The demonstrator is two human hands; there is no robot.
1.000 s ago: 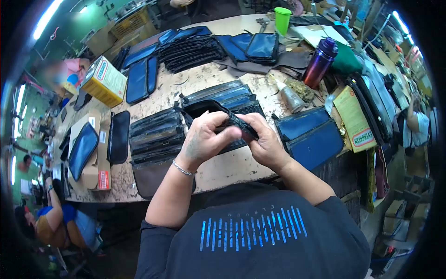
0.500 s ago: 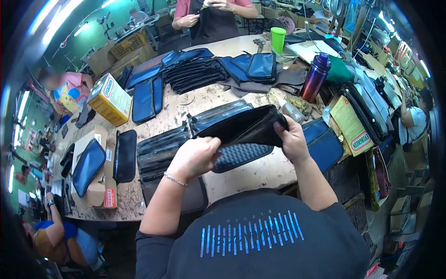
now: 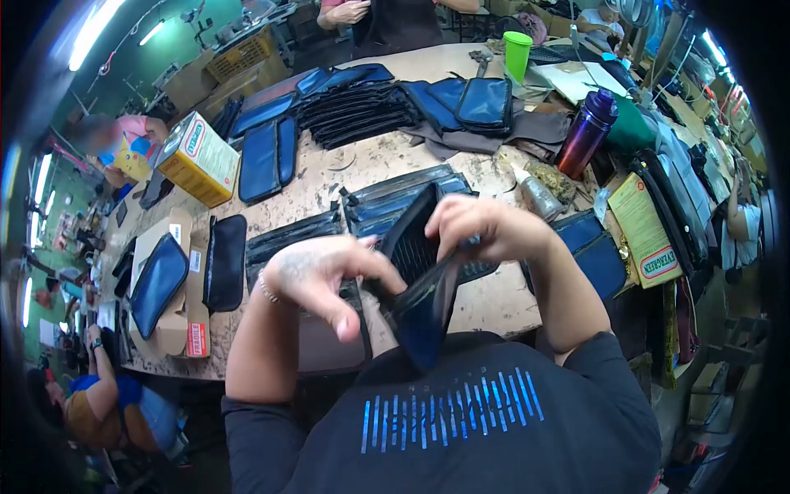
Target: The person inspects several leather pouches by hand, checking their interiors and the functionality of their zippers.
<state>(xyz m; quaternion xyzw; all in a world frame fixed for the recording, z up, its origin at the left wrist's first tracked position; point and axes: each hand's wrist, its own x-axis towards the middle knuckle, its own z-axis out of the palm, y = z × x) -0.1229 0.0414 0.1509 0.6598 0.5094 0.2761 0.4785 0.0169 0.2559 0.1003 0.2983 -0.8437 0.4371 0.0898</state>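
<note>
Left of the bottle (image 3: 586, 132) and nearer us, our pouch (image 3: 424, 311) has gone from stretched wide to steeply tilted, suggesting a change of hold: our right hand (image 3: 484, 227) pinches its edge; our left hand (image 3: 319, 270) spreads, thumb clear, fingertips beside it.

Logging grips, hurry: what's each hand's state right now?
Left hand: open, thumb spread, at the pouch; whether it bears any hold cannot be told.
Right hand: closed, holding the pouch's edge.
</note>
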